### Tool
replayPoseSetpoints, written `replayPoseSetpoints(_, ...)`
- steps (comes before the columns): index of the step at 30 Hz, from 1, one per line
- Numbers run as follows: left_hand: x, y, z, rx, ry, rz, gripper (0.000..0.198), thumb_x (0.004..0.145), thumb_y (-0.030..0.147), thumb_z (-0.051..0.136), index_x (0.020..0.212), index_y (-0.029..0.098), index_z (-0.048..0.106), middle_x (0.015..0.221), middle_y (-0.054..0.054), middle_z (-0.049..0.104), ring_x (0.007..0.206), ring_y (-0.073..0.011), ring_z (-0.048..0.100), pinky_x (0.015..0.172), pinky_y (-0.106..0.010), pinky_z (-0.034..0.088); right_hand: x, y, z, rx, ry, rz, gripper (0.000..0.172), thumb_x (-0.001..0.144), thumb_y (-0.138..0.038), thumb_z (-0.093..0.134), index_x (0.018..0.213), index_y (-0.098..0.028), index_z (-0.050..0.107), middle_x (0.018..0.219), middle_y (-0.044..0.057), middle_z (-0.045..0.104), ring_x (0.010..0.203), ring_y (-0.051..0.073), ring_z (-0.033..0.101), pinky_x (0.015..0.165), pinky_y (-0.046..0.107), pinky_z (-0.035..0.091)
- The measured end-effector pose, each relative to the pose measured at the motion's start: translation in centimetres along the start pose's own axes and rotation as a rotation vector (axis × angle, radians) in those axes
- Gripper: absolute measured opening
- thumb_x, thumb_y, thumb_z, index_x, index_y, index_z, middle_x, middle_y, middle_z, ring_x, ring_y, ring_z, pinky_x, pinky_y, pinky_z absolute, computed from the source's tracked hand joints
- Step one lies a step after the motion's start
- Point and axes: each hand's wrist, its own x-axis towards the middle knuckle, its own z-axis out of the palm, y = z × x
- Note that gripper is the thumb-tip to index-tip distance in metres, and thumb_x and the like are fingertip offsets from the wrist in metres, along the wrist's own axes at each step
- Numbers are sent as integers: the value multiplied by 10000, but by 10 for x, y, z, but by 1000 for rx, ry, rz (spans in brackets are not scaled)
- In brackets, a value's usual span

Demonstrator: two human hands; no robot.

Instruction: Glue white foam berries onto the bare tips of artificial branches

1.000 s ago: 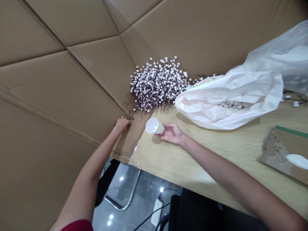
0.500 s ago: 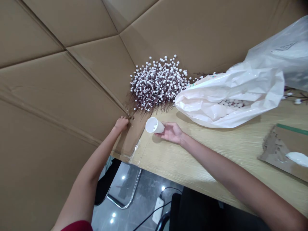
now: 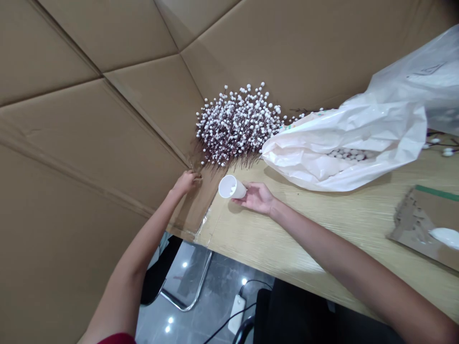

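Observation:
My right hand [image 3: 256,197] holds a white paper cup [image 3: 238,189] tilted on its side, its mouth facing left and a few small white balls [image 3: 233,189] inside. At the corner by the cardboard wall, my left hand [image 3: 187,182] has its fingers bent together close to the table; what they pinch, if anything, is too small to make out. Behind both hands lies a thick bunch of brown stems with white berries [image 3: 236,124]. To its right, an open white plastic bag [image 3: 322,162] contains many white balls [image 3: 349,154].
Cardboard panels [image 3: 89,143] rise along the left and back of the wooden table [image 3: 287,239]. At right lies a cardboard piece [image 3: 423,215] with a white blob [image 3: 446,236] on it. Below are a metal chair leg [image 3: 201,286] and a white power strip [image 3: 236,313].
My left hand has shifted slightly right and its fingers have moved at the corner. My right hand still holds the cup in nearly the same place. The view has shifted slightly.

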Motion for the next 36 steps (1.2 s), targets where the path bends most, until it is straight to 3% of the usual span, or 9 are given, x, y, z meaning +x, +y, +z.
replayPoseSetpoints(3, 6, 12, 1, 131, -42, 26, 337, 820, 182, 457, 1059, 133, 689, 1053, -160, 625, 1018, -262, 555, 851, -335, 447, 0, 0, 1, -6, -6, -4, 114, 753, -124, 499, 855, -143, 547, 851, 117, 676, 786, 220, 646, 771, 427, 565)
replayPoseSetpoints(9, 21, 30, 0, 299, -111, 47, 311, 847, 157, 436, 912, 74, 728, 1052, -223, 611, 1036, -320, 523, 823, -370, 432, -1, 0, 6, -34, 13, -2, 82, 759, -142, 506, 834, -156, 537, 820, 101, 681, 754, 220, 657, 740, 398, 574)
replayPoseSetpoints(22, 27, 30, 8, 399, -146, 51, 324, 806, 57, 441, 952, 46, 729, 1103, -254, 603, 1076, -331, 489, 874, -396, 409, -2, -1, 8, -41, 6, -5, 136, 760, -148, 500, 881, -133, 558, 815, 113, 678, 782, 228, 658, 756, 394, 563)
replayPoseSetpoints(30, 24, 27, 5, 295, -74, 55, 295, 822, 115, 447, 864, 44, 731, 1068, -253, 598, 1059, -345, 500, 857, -405, 421, -1, -1, 7, -26, 10, -15, 108, 752, -140, 495, 847, -147, 545, 809, 110, 678, 785, 234, 658, 759, 412, 562)
replayPoseSetpoints(36, 15, 21, -21, 107, 80, -26, 306, 843, 190, 433, 930, 88, 707, 1002, -175, 613, 971, -270, 538, 858, -362, 440, 0, -1, 4, -12, -1, -5, 124, 759, -137, 510, 873, -124, 556, 825, 126, 670, 779, 231, 651, 760, 414, 562)
